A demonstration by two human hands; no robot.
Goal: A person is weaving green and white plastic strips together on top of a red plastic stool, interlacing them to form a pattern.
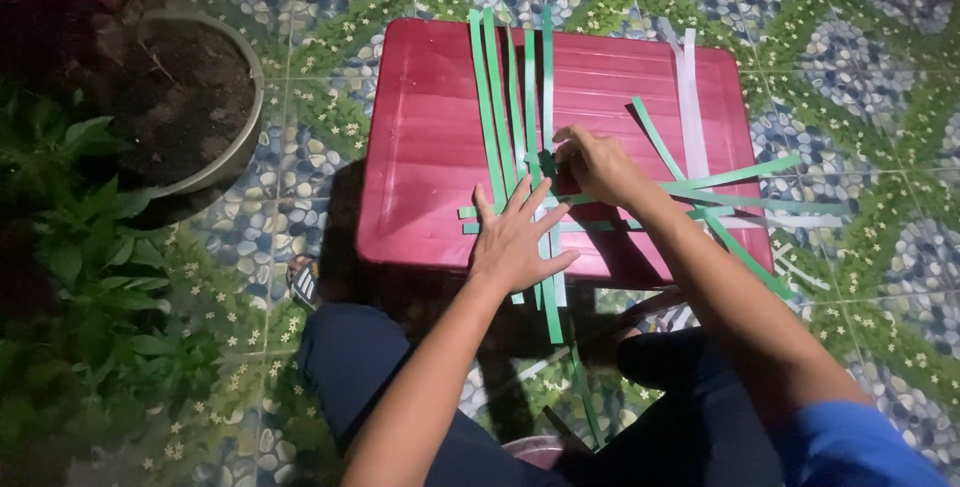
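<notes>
- A low red plastic bench (420,147) with a ribbed top is seen on a floor of pebble-patterned tiles (850,77).
- Long green paper strips (492,97) are laid upright across the bench top, side by side, and are crossed near its front edge by flat-lying green strips (740,202).
- The left hand (515,242) is spread wide and pressed flat on the crossing strips, palm down.
- The right hand (597,162) is narrowed to a pinch, and a green strip is held between its fingertips just above the left hand.
- A pale lilac paper strip (690,107) is laid upright at the right of the bench.
- A round grey pot of dark soil (195,97) is stood left of the bench, beside leafy green plants (90,237).
</notes>
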